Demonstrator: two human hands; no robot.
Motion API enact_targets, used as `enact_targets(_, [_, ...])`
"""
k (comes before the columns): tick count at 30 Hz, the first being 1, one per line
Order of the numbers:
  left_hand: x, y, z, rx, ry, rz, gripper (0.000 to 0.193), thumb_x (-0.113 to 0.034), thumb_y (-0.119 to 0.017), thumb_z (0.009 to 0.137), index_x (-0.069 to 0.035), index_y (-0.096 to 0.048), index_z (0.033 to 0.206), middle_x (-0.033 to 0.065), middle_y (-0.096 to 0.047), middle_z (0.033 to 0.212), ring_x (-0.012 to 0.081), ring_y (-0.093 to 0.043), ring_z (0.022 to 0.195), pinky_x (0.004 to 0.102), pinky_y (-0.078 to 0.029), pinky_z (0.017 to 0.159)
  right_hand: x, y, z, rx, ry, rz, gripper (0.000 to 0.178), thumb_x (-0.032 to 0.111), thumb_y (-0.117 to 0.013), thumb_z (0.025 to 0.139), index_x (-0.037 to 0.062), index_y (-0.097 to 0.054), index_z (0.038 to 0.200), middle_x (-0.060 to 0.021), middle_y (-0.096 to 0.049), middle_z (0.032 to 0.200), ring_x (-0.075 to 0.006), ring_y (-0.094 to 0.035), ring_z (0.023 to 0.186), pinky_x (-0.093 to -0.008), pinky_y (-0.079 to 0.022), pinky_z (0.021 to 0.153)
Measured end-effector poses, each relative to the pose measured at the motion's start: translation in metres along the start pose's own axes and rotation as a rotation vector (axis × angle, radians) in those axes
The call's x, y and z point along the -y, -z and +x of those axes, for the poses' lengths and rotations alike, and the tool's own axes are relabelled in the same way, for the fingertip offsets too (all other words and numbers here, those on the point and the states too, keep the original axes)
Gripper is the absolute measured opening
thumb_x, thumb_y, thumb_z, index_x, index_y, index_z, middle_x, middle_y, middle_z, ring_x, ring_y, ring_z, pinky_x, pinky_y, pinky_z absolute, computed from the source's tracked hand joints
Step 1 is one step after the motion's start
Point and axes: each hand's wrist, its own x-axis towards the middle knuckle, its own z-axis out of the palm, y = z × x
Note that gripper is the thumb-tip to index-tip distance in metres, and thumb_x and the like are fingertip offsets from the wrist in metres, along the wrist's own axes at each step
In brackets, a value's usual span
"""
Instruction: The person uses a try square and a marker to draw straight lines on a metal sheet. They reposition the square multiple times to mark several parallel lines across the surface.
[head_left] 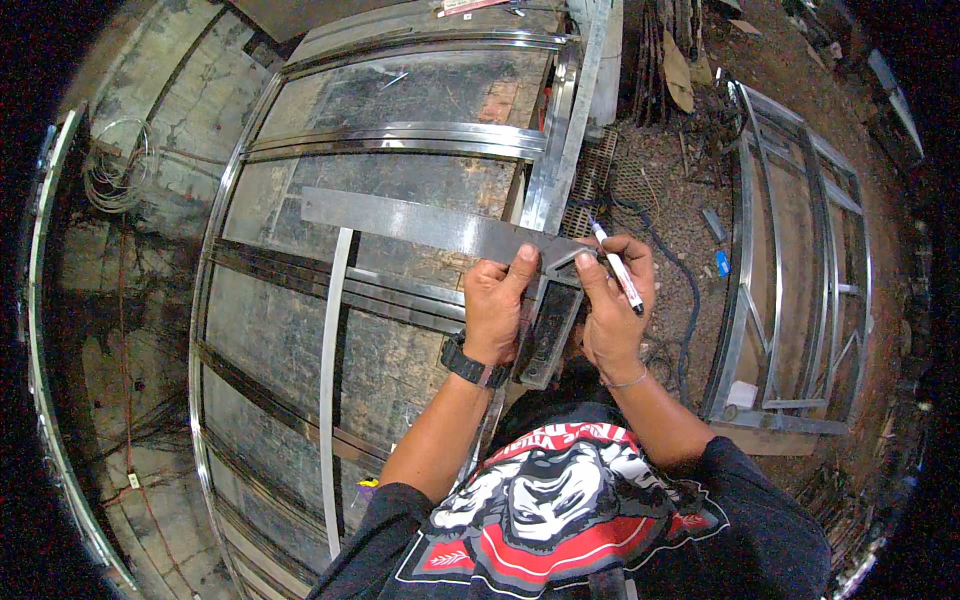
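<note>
Seen from a head-worn camera looking down, a person in a black shirt with a red, white and grey print stands over a large stainless-steel frame [300, 300] that lies flat on weathered boards. The left hand [495, 310], with a black watch [470, 362] on its wrist, presses down on a steel try square [450, 228], fingers closed over the tool's dark stock and the thumb stretched up onto the blade near the corner. The square's long flat blade runs up and to the left across the frame's horizontal bars, and its short dark stock hangs down between the two hands at the frame's right upright bar. The right hand [612, 300], with a thin bracelet at its wrist, is closed around a white marker pen [617, 268], whose tip points up and away from the body, just beside the square's corner; whether the tip touches metal is unclear. A narrow loose white strip [332, 400] lies lengthwise over the frame, left of the hands. To the right, well apart, a second steel frame [800, 280] lies on dirt ground strewn with scrap. A coil of wire [115, 165] rests at far left.
</note>
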Motion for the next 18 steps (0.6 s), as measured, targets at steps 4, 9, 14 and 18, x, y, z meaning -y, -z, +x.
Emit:
enact_targets(4, [-0.011,-0.012,-0.006,-0.067,-0.005,-0.008,0.043,-0.034,-0.074,0.098,-0.010,-0.059,0.066,-0.0067,-0.056,0.065,0.0042,-0.042,0.056,0.0264,-0.031,0.050,0.014,0.013,0.010,-0.049,0.068,-0.151,0.029,0.016,-0.067,0.102,-0.0019,-0.059,0.124,-0.0083,-0.072,0.102,-0.0104,-0.065,0.084,-0.0260,-0.055,0.078])
enact_targets(9, [-0.008,-0.010,-0.002,-0.083,-0.014,0.037,0.043,-0.034,-0.074,0.098,-0.010,-0.058,0.066,-0.0064,-0.054,0.064,0.0047,-0.042,0.054,0.0269,-0.031,0.050,0.051,0.024,0.027,0.171,0.024,-0.207,0.028,0.022,-0.066,0.103,-0.0006,-0.072,0.117,-0.0026,-0.070,0.084,-0.0085,-0.062,0.075,-0.0239,-0.051,0.069])
enact_targets(14, [-0.002,-0.001,-0.003,0.006,0.020,0.033,0.032,-0.030,-0.070,0.101,-0.001,-0.074,0.089,-0.0010,-0.071,0.081,0.0059,-0.059,0.066,0.0251,-0.046,0.057,0.053,0.009,0.036,0.261,-0.086,-0.273,0.030,0.028,-0.069,0.101,-0.0001,-0.074,0.110,-0.0030,-0.068,0.078,-0.0088,-0.060,0.069,-0.0236,-0.047,0.061])
enact_targets(18, [0.001,0.008,-0.001,0.049,0.037,0.055,0.031,-0.030,-0.070,0.101,-0.001,-0.075,0.090,-0.0011,-0.071,0.082,0.0060,-0.059,0.067,0.0251,-0.046,0.058,0.052,0.007,0.038,0.290,-0.105,-0.280,0.029,0.028,-0.070,0.100,0.0002,-0.075,0.107,-0.0025,-0.068,0.078,-0.0088,-0.061,0.070,-0.0240,-0.047,0.061])
